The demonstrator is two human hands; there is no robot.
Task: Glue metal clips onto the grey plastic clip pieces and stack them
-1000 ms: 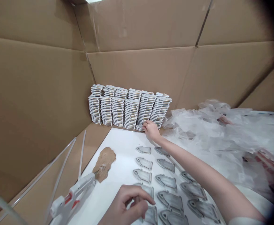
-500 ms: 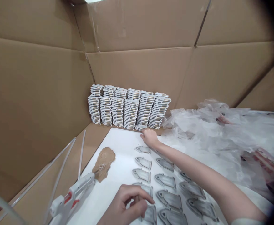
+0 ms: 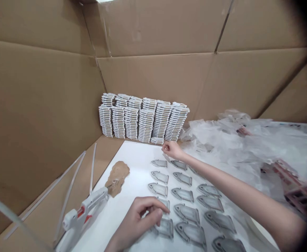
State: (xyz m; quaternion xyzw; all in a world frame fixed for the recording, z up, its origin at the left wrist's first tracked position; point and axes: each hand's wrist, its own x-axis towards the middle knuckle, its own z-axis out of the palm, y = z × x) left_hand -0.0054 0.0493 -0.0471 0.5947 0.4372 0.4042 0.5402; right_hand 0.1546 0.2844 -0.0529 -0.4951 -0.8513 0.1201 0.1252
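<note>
Grey arched frame-shaped pieces (image 3: 183, 178) lie in loose rows on a white sheet. My left hand (image 3: 143, 217) hovers over the near end of the left row, index finger stretched and thumb apart, with nothing seen in it. Beyond the far end of the rows is my right hand (image 3: 172, 149), its fingers curled in and no object visible in them. Just left of it stands a short stack (image 3: 157, 140) of similar pieces. Tall stacks (image 3: 146, 124) of white-edged pieces stand behind, against the cardboard. My right forearm covers part of the rows.
A white glue gun (image 3: 86, 206) with a red trigger lies at left, its nozzle by a brown patch (image 3: 118, 176). Clear sticks (image 3: 69, 189) lie on the cardboard. Crumpled plastic bags (image 3: 232, 140) and a reddish model part (image 3: 294, 185) fill the right. Cardboard walls (image 3: 156, 31) surround the area.
My right hand has drawn away from the short stack, slightly to the right, uncovering it. My left hand stays nearly in place, and the view has shifted slightly.
</note>
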